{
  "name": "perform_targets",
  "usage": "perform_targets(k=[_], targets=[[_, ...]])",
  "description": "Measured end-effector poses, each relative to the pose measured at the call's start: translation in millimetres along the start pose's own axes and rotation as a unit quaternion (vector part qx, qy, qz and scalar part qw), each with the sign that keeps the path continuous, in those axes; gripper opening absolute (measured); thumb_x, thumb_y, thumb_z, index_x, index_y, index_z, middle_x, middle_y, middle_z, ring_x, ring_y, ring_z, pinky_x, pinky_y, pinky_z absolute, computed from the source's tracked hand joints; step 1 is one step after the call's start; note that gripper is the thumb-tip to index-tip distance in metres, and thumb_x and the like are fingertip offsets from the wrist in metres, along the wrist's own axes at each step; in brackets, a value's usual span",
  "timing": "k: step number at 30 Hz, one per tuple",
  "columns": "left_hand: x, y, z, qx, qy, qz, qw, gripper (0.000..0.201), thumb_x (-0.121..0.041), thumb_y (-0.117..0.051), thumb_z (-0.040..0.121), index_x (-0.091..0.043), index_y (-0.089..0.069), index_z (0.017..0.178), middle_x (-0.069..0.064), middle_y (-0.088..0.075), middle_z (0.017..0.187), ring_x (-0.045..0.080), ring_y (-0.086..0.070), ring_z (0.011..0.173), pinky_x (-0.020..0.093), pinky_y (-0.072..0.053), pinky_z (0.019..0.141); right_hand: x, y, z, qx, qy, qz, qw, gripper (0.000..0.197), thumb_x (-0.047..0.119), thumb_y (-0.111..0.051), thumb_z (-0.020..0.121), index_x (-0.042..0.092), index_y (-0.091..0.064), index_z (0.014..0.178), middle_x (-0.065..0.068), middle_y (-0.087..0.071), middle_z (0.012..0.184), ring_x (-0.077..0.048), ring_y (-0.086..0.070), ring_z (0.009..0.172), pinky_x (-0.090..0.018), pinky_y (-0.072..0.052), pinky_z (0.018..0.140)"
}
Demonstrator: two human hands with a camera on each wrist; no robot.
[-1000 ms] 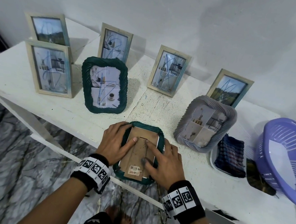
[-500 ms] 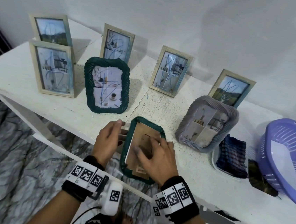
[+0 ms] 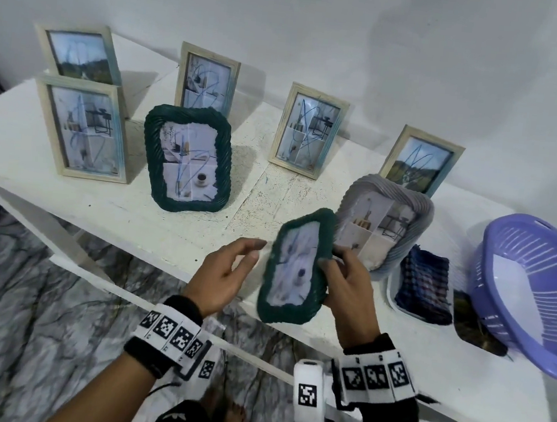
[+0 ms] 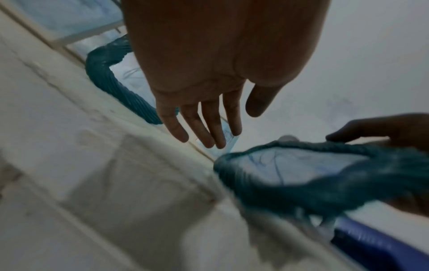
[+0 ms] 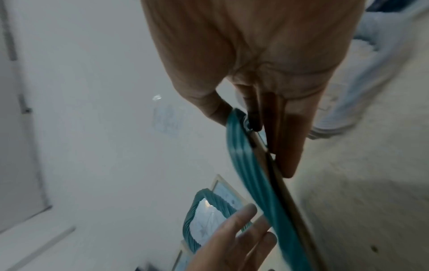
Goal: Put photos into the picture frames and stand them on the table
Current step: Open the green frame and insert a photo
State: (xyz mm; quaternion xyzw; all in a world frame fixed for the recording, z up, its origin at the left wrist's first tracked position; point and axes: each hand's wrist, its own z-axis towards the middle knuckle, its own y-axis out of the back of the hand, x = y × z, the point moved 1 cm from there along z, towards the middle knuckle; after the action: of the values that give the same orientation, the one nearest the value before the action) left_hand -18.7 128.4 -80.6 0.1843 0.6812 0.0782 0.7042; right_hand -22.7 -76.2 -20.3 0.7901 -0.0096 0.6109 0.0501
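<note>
Head view: I grip the green woven frame (image 3: 297, 267) in my right hand (image 3: 348, 287), photo facing me, to check it.
Left hand (image 3: 226, 270): released, fingers spread at centre, ready to steady it.

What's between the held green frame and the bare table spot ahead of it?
Nothing visible. The right hand holds the green frame over the near table edge; bare tabletop lies ahead between the standing green frame and grey frame.
</note>
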Motion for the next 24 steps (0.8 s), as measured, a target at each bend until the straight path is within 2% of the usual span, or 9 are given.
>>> perform_targets(k=[3,5,8,10,12,14,19,21,24], targets=[[20,3,-5,-0.008,-0.052,0.114,0.992,0.044,-0.045,-0.038,0.099,-0.019,-0.059,0.128,-0.007,-0.061,0.127,0.005,-0.052,0.115,0.033,-0.042,0.1,-22,-3,8,0.003,-0.04,0.068,0.997,0.021,0.0,-0.048,0.096,0.002,-0.06,0.112,-0.01,-0.073,0.093,-0.021,-0.067,0.079,-0.036,-0.055,0.066],[28,7,-7,-0.009,-0.073,0.155,0.985,0.051,-0.046,-0.035,0.094,-0.017,-0.059,0.128,-0.003,-0.058,0.131,0.007,-0.047,0.117,0.031,-0.038,0.1,-39,-5,15,-0.001,-0.053,0.055,0.997,0.022,0.0,-0.049,0.095,0.003,-0.061,0.114,-0.011,-0.073,0.094,-0.021,-0.069,0.081,-0.036,-0.057,0.07],[37,13,-6,-0.005,-0.082,0.198,0.977,0.049,-0.043,-0.034,0.094,-0.018,-0.059,0.129,-0.003,-0.054,0.133,0.008,-0.045,0.119,0.027,-0.034,0.099,-54,-3,23,-0.005,-0.024,-0.126,0.992,0.024,0.012,-0.055,0.093,0.01,-0.063,0.116,-0.007,-0.073,0.096,-0.021,-0.069,0.088,-0.04,-0.056,0.081],[43,17,-3,0.004,-0.093,0.226,0.97,0.045,-0.039,-0.036,0.095,-0.018,-0.059,0.128,-0.002,-0.054,0.131,0.015,-0.049,0.118,0.035,-0.04,0.099,-56,-2,22,-0.007,0.005,-0.286,0.958,0.027,0.02,-0.056,0.093,0.01,-0.064,0.116,-0.007,-0.071,0.099,-0.021,-0.065,0.09,-0.031,-0.05,0.079],[48,21,0,0.012,-0.114,0.256,0.96,0.042,-0.033,-0.039,0.094,-0.017,-0.06,0.127,-0.001,-0.055,0.129,0.019,-0.052,0.116,0.044,-0.045,0.095,-59,-5,20,-0.01,0.034,-0.411,0.911,0.029,0.025,-0.055,0.093,0.008,-0.063,0.116,-0.012,-0.063,0.107,-0.027,-0.06,0.096,-0.031,-0.045,0.077],[49,22,3,0.014,-0.131,0.281,0.951,0.04,-0.03,-0.041,0.094,-0.018,-0.06,0.127,-0.001,-0.053,0.131,0.022,-0.051,0.117,0.049,-0.045,0.093,-61,-6,19,-0.018,0.056,-0.456,0.888,0.031,0.027,-0.054,0.094,0.008,-0.062,0.116,-0.014,-0.057,0.11,-0.031,-0.057,0.099,-0.034,-0.045,0.077],[49,24,11,0.057,-0.143,0.327,0.932,0.048,-0.036,-0.028,0.099,-0.022,-0.048,0.14,-0.002,-0.037,0.154,0.019,-0.035,0.139,0.046,-0.033,0.108,-63,-4,20,-0.012,0.072,-0.46,0.885,0.031,0.03,-0.052,0.095,0.009,-0.063,0.116,-0.011,-0.057,0.109,-0.029,-0.058,0.095,-0.034,-0.045,0.075],[53,25,14,0.07,-0.134,0.342,0.928,0.052,-0.042,-0.022,0.101,-0.024,-0.039,0.147,-0.005,-0.029,0.158,0.015,-0.025,0.144,0.045,-0.027,0.113,-60,1,18,-0.014,0.076,-0.45,0.89,0.028,0.034,-0.053,0.095,0.013,-0.066,0.108,-0.007,-0.06,0.101,-0.025,-0.059,0.088,-0.03,-0.041,0.069],[56,24,15,0.079,-0.121,0.372,0.917,0.057,-0.047,-0.016,0.1,-0.026,-0.028,0.152,-0.008,-0.019,0.161,0.011,-0.013,0.148,0.043,-0.02,0.117,-45,21,13,-0.09,0.11,-0.446,0.884,0.028,0.035,-0.053,0.094,0.017,-0.06,0.074,0.002,-0.06,0.072,-0.016,-0.053,0.061,-0.025,-0.035,0.059]])
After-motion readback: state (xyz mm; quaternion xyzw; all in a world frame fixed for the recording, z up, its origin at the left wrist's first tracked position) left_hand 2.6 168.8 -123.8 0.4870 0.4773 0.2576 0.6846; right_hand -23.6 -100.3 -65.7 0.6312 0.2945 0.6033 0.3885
